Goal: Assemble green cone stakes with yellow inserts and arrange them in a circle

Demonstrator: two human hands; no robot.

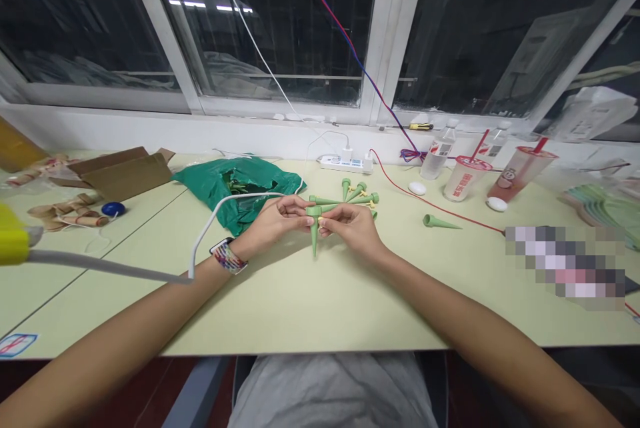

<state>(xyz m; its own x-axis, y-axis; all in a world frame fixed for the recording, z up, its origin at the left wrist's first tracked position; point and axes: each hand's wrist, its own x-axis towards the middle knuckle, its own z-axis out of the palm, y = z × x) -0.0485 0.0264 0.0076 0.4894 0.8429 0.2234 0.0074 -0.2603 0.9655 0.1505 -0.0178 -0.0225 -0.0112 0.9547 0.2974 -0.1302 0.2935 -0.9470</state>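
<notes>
A green plastic watering spike points tip down between my two hands, above the table. My left hand is closed on its wide collar, thumb and fingers pinching from the left. From the right, my right hand pinches a small yellow piece at the side of the collar; whether it is seated there I cannot tell. Just behind my fingers lie several more green spikes, some with yellow pieces on them. One loose spike rests farther right on its side.
A torn green plastic bag lies behind my left hand. A white power strip sits by the window wall. Drink cups and a bottle stand back right. A cardboard box and wooden toys are left. A cable crosses near my left wrist.
</notes>
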